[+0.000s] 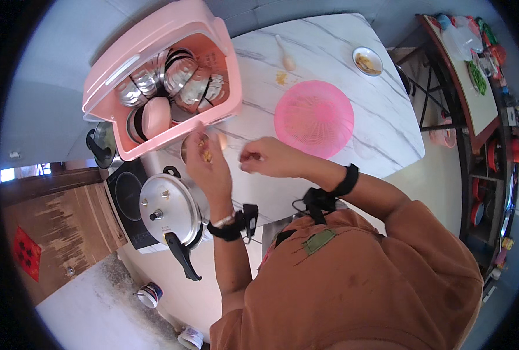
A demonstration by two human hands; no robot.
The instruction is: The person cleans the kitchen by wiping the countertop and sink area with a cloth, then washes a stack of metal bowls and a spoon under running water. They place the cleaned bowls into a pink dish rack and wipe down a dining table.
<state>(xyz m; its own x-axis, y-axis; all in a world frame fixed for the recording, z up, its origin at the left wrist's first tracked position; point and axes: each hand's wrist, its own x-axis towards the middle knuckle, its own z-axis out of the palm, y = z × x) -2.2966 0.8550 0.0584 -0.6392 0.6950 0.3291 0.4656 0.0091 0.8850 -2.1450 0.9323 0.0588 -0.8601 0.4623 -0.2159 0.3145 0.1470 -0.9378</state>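
Note:
My left hand [210, 168] is raised at the front edge of a pink lidded bin, its fingers blurred. Behind it shows part of a small round bowl [184, 151]. Yellow bits [207, 156] appear between thumb and fingers; whether they lie in the hand or in the bowl is unclear. To the right, my right hand [268, 157] hovers over the marble-patterned table [259, 197] with fingers curled in towards the thumb. Blur hides whether it grips anything. Just beyond the right forearm sits a pink plastic mesh basket [314, 118], apparently upside down.
The pink bin [237, 87] holds several metal bowls [182, 76]. A pressure cooker [169, 210] stands left beside an induction cooktop [128, 194]. Farther back are a light-coloured spoon [286, 57], yellow crumbs [281, 78] and a white bowl [368, 61] with yellow food.

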